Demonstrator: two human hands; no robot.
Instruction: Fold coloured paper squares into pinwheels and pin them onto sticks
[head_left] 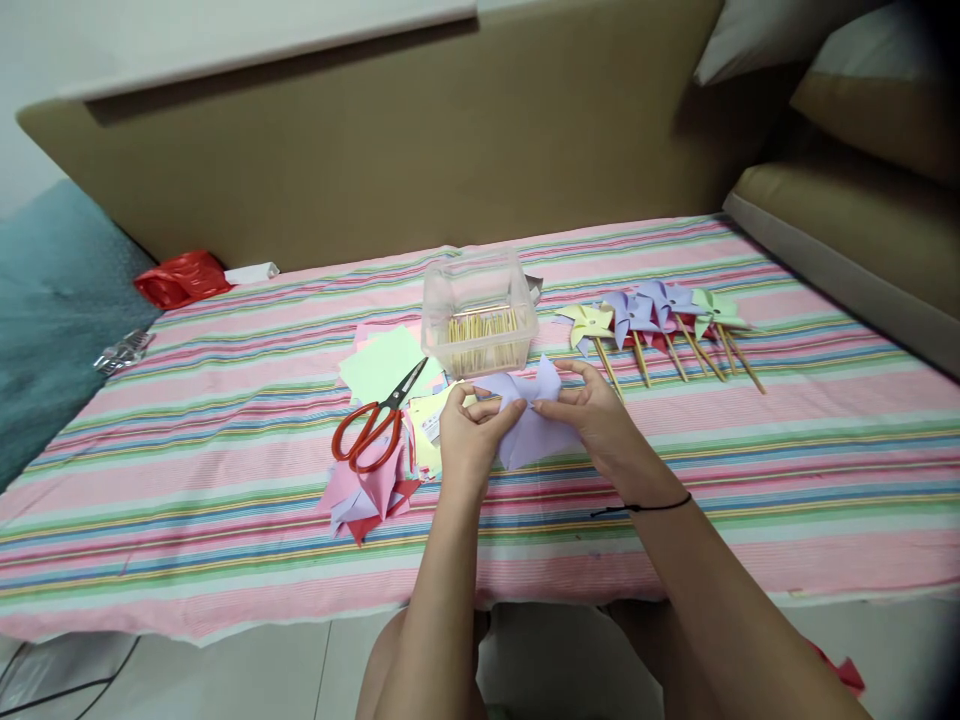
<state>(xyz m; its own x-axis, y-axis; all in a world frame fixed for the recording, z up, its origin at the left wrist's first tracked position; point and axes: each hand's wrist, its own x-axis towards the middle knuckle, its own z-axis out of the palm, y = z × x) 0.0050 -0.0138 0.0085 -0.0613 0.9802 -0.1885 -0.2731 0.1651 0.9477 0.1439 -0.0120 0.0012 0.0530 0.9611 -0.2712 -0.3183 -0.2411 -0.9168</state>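
The middle of the lavender paper (536, 445) is partly covered by the left hand (469, 432) and right hand (600, 412), both curled nearly closed, pinching it. It sits at the left's three o'clock, the right's nine. At its four o'clock, beside the right forearm (735, 590), a red object (850, 677) is hard to identify.

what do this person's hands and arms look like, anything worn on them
The left hand and right hand are gloveless, and no sleeves show. Around the right wrist is a thin black cord with a loose end; the left wrist is bare.
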